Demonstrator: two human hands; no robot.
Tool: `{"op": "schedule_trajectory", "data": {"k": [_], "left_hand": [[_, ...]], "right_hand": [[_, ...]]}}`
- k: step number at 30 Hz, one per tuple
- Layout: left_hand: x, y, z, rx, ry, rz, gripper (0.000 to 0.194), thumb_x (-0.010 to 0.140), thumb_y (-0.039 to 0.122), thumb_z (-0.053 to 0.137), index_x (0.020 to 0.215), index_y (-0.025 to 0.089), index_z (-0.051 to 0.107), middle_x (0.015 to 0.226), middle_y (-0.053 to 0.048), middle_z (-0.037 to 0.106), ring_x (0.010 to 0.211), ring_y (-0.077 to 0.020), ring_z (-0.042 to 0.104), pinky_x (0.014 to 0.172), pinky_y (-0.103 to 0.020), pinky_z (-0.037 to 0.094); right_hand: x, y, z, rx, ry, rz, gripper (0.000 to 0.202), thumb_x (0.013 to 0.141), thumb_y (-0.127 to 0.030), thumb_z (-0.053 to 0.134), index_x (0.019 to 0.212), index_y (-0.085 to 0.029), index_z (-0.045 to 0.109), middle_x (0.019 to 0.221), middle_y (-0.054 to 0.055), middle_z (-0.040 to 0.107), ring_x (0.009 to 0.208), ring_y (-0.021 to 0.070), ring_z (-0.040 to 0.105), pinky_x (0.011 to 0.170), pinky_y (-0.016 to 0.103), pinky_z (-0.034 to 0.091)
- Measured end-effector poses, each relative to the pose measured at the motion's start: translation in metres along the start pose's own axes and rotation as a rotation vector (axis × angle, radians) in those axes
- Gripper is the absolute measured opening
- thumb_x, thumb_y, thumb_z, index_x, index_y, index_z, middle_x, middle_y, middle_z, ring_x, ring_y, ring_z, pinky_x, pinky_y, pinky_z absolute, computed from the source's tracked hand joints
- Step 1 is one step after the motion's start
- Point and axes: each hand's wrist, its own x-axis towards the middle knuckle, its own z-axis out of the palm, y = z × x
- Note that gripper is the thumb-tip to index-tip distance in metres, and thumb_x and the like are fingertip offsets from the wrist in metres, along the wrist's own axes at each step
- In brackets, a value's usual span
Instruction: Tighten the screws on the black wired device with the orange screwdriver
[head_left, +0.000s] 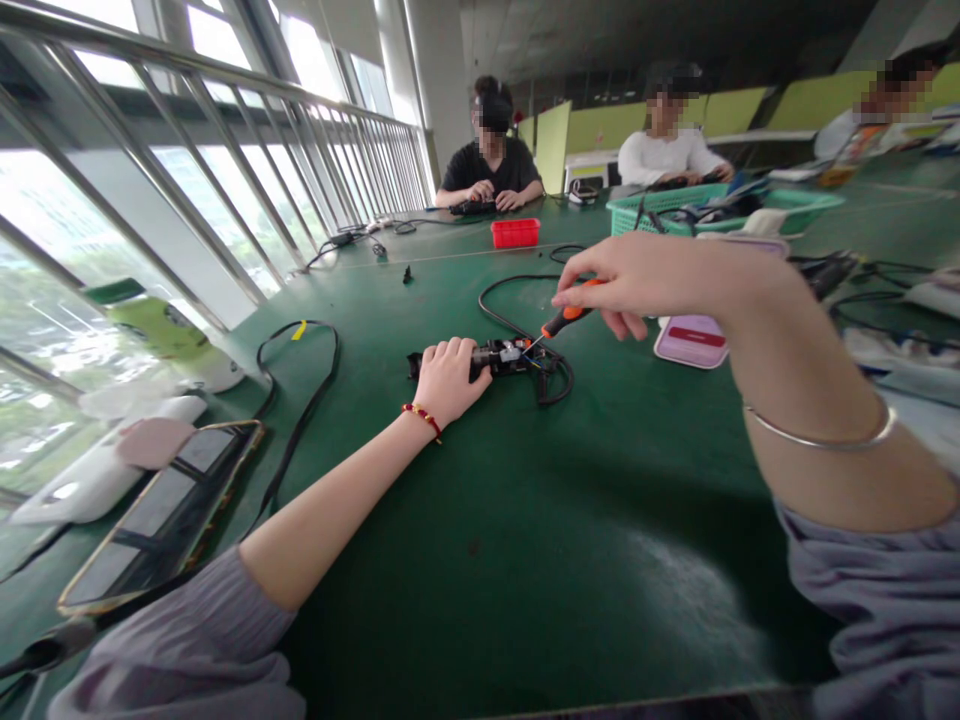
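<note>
My left hand (452, 381) is wrapped over a black elongated device (491, 358) lying on the green table, its fingers closed on the body. The right end of the device looks opened up, with small parts and thin wires showing. In my right hand (622, 275) is a screwdriver (564, 318) with an orange and black handle, held between thumb and fingers. Its shaft slants down to the left, and the tip is at the exposed right end of the device; whether it sits in a screw is too small to tell. A black cable (556, 398) loops beside that end.
A red box (515, 233) and a teal basket (814, 205) of parts stand farther back. A smartphone (161, 515) and a green-lidded jar (161, 335) are at the left. A purple-rimmed case (691, 345) lies behind my right wrist. Several people sit across the table (525, 560).
</note>
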Motion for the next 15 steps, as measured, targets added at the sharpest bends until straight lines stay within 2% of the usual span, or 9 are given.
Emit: {"op": "schedule_trajectory", "data": {"k": [3, 9, 12, 15], "left_hand": [[0.0001, -0.0002, 0.0006, 0.000, 0.003, 0.009, 0.030, 0.087, 0.037, 0.044, 0.106, 0.017, 0.055, 0.105, -0.011, 0.061, 0.098, -0.0277, 0.054, 0.090, -0.041, 0.038], [-0.0003, 0.0002, -0.0003, -0.010, -0.007, -0.007, 0.029, 0.086, 0.037, 0.046, 0.105, 0.018, 0.055, 0.104, -0.011, 0.061, 0.099, -0.0280, 0.054, 0.090, -0.041, 0.038], [-0.0008, 0.0003, -0.0005, -0.004, -0.002, -0.006, 0.028, 0.086, 0.037, 0.045, 0.105, 0.018, 0.055, 0.104, -0.010, 0.061, 0.099, -0.0274, 0.054, 0.091, -0.041, 0.038], [-0.0010, 0.0002, -0.0003, -0.004, 0.001, -0.002, 0.029, 0.086, 0.036, 0.045, 0.106, 0.018, 0.055, 0.104, -0.011, 0.061, 0.099, -0.0277, 0.054, 0.091, -0.041, 0.038]], "right_hand": [[-0.0003, -0.0006, 0.0004, 0.011, -0.053, 0.031, 0.049, 0.089, -0.054, 0.035, 0.099, -0.017, 0.065, 0.052, 0.003, 0.060, 0.049, 0.0170, 0.056, 0.060, 0.033, 0.041], [-0.0012, -0.0004, -0.0007, -0.039, 0.139, -0.060, 0.041, 0.080, -0.045, 0.056, 0.113, -0.020, 0.060, 0.076, 0.004, 0.067, 0.065, 0.0190, 0.061, 0.063, 0.032, 0.041], [0.0002, 0.0005, -0.0005, -0.012, 0.061, -0.014, 0.041, 0.084, -0.052, 0.049, 0.103, -0.020, 0.063, 0.068, 0.005, 0.065, 0.063, 0.0197, 0.060, 0.064, 0.033, 0.041], [0.0019, 0.0013, 0.0008, 0.016, -0.057, 0.059, 0.052, 0.089, -0.059, 0.033, 0.091, -0.019, 0.066, 0.054, 0.004, 0.058, 0.057, 0.0191, 0.057, 0.064, 0.035, 0.041]]}}
